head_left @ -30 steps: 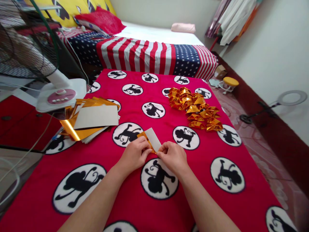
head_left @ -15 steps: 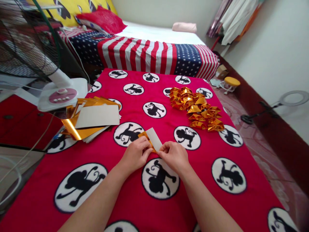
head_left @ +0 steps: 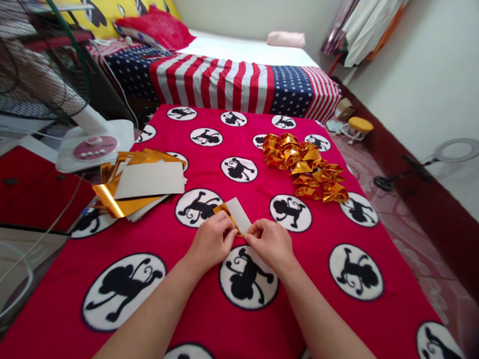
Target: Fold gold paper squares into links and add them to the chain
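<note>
Mid-cloth (head_left: 239,143), your left hand (head_left: 212,238) and right hand (head_left: 271,243) pinched the folded paper (head_left: 240,214) near its close end, seemingly to steady it, while stacked sheets (head_left: 149,180) lay at ten o'clock and gold shapes (head_left: 304,168) at two, apparently leaving working room.

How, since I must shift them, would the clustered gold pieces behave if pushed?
The clustered gold pieces look like thin folded foil paper, so probably light. Their raised folds might crush under pressure. Their angular edges suggest sliding rather than rolling.
</note>
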### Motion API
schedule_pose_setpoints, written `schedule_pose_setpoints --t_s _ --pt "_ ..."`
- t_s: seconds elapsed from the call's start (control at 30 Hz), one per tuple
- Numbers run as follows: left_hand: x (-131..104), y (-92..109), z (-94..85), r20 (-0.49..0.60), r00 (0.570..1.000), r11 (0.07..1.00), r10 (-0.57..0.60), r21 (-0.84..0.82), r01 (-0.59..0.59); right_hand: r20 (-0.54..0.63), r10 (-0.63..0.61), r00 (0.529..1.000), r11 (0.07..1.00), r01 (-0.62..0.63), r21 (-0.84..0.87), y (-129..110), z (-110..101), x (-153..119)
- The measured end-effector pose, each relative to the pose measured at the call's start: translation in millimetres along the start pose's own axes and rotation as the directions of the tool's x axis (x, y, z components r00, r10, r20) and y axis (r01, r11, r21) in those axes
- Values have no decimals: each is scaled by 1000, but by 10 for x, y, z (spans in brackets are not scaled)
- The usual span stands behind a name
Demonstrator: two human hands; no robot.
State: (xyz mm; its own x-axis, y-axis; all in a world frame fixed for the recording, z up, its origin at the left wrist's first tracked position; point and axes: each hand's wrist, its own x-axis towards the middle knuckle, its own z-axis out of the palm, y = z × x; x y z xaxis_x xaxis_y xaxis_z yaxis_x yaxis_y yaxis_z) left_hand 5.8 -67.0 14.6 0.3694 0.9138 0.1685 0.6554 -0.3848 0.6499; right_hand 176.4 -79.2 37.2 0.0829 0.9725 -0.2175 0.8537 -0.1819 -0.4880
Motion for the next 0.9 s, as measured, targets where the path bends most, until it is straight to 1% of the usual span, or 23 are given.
schedule_pose_setpoints --t_s 0.17,0.4,0.67,0.83,0.9 --pt "5 16 10 -17 1000 1000 -3 19 4 1 7 1000 1000 -7 -10 -15 2 -9" --pt "18 52 29 -45 997 997 -60 37 61 4 9 1000 1000 -9 -21 -15 7 -7" --pt "16 70 46 -54 995 995 -84 46 87 -17 -3 1000 1000 2 -25 -15 15 -17" --pt "25 83 58 -123 983 989 -134 54 141 -12 7 1000 1000 -7 -25 -28 7 -14" --pt "25 75 64 -127 982 987 -141 55 149 -15 5 1000 1000 -6 -25 -32 9 -13"
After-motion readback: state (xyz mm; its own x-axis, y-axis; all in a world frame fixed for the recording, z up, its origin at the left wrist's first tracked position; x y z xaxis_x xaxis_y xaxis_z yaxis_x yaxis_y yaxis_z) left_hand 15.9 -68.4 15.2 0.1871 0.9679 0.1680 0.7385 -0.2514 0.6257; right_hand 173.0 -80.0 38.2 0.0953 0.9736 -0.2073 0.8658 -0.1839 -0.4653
